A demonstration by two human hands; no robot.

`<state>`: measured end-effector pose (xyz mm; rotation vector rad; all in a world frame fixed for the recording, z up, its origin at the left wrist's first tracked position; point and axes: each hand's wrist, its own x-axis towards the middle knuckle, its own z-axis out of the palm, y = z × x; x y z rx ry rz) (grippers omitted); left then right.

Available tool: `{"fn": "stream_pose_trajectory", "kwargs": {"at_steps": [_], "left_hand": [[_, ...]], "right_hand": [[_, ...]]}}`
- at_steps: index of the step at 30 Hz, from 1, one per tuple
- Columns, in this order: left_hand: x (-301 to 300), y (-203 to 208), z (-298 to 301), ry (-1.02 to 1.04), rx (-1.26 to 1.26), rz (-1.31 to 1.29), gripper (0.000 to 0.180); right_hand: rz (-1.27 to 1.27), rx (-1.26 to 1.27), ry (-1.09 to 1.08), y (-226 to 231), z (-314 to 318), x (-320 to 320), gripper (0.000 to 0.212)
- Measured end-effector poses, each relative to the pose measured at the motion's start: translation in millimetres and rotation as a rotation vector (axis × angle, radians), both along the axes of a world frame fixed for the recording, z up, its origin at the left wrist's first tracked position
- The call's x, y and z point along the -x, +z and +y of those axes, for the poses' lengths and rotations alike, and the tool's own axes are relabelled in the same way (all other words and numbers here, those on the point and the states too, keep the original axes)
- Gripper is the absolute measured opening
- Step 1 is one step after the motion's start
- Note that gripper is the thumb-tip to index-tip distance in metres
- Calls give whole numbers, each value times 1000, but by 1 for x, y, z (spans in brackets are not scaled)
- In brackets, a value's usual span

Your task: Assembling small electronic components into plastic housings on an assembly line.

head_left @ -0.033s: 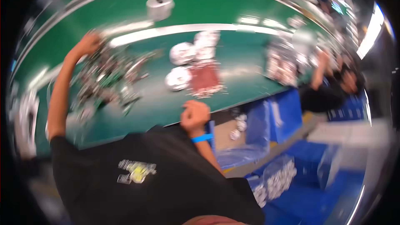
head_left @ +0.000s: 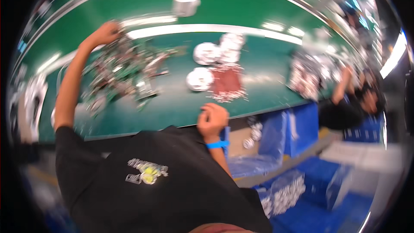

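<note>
My left hand (head_left: 107, 33) reaches to the far side of a loose heap (head_left: 123, 71) of green, silver and brownish pieces, too blurred to name. Its fingers look curled at the heap's edge; what they hold, if anything, is hidden. Close to the table's front edge, my right hand (head_left: 213, 121) is curled with thumb and forefinger bent together, a blue band (head_left: 217, 144) round the wrist. Nothing I can make out shows in it. Just beyond lies a red-brown square bundle (head_left: 227, 80) with white bits along its edges. Round white pieces (head_left: 199, 79) sit beside and behind it.
A white cylinder (head_left: 186, 4) with a dark centre stands at the back of the green table (head_left: 263, 84). Further right, a co-worker's arm (head_left: 343, 86) is by clear bags (head_left: 304, 75). Blue bins (head_left: 299, 125) with plastic liners stand below the front edge, some holding white parts.
The whole view has shifted, so the table and things on it sit further right in the picture. Both hands keep much the same places beside the heap and the front edge.
</note>
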<state>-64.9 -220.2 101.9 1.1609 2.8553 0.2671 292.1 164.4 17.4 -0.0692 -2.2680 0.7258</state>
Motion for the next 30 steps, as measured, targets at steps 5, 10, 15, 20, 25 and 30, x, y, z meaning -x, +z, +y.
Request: {"fn": "stream_pose_trajectory", "kwargs": {"at_steps": [5, 10, 15, 20, 25, 30], "left_hand": [[-94, 52, 5, 179, -83, -309, 34], [-112, 85, -9, 279, 125, -527, 51], [-54, 102, -34, 629, -229, -411, 47], [41, -39, -104, 852, 128, -255, 72], [25, -33, -62, 638, -36, -553, 61], [-17, 9, -13, 382, -41, -752, 31]], "right_hand": [[-169, 276, 108, 6, -5, -8, 16], [-222, 353, 99, 15, -5, 2, 14], [-94, 12, -10, 5, -5, 12, 13], [-91, 90, 13, 6, -6, 15, 14], [-70, 66, -36, 0, -7, 15, 14], [-59, 81, -43, 1, -7, 13, 13]]}}
